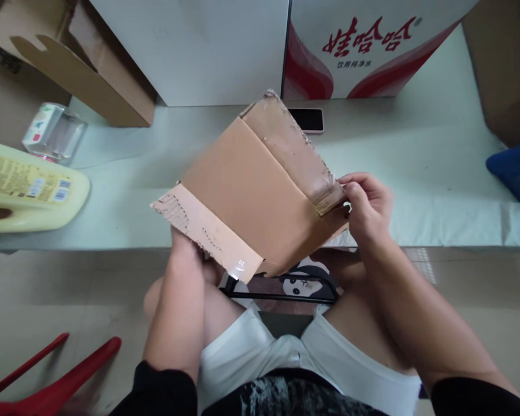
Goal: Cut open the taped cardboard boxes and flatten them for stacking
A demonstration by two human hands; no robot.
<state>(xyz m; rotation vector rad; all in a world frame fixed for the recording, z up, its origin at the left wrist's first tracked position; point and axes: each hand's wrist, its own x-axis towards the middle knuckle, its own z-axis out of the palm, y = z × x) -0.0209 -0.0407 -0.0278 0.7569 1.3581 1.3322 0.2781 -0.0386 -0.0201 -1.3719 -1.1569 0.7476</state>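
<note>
A brown cardboard box (251,190) with tape on its seams is held tilted above the front edge of the white table (416,156). My left hand (186,245) supports it from beneath at the lower left; its fingers are hidden behind the cardboard. My right hand (366,208) is at the box's right corner, with fingers pinched on a strip of clear tape (329,199) at the edge of the flap.
A yellow jug (30,188) lies at the left beside a clear plastic container (54,132). A phone (307,120) lies behind the box. Cardboard boxes stand at the back, one with red print (372,46). A blue object (513,170) is at right, a red chair (52,381) lower left.
</note>
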